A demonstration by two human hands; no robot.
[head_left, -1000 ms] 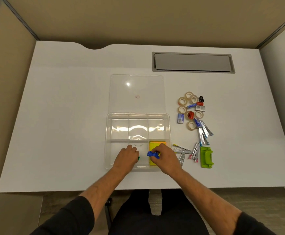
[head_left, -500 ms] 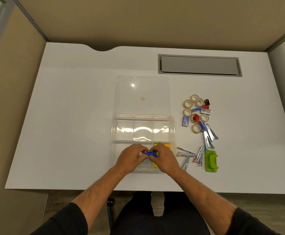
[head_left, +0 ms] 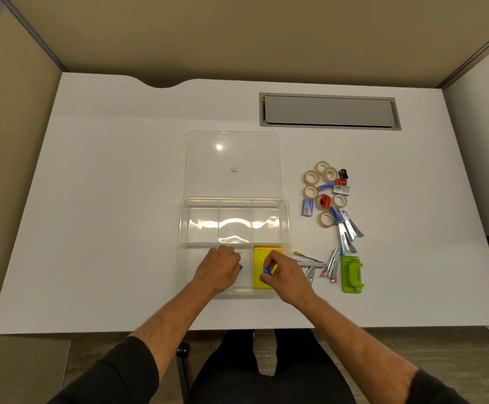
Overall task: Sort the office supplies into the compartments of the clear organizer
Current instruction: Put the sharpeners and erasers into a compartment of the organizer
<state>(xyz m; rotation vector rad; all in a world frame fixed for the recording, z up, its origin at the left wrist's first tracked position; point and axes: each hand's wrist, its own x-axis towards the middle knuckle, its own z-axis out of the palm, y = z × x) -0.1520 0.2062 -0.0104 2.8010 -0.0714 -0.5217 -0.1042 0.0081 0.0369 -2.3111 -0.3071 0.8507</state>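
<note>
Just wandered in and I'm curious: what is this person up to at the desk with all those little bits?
A person is sorting office supplies into a clear organizer. Both hands are over its near row: the left hand holds a small blue item over the near left compartment, and the right hand pinches another blue piece above the yellow sticky notes. The far compartments look empty. Tape rolls, staplers and a green hole punch wait on the desk to the right. The lid lies behind the organizer.

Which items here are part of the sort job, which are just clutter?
Job: clear organizer, yellow sticky notes, tape rolls, staplers, green hole punch, blue pieces in both hands.
Lying about: organizer lid, grey desk hatch.
</note>
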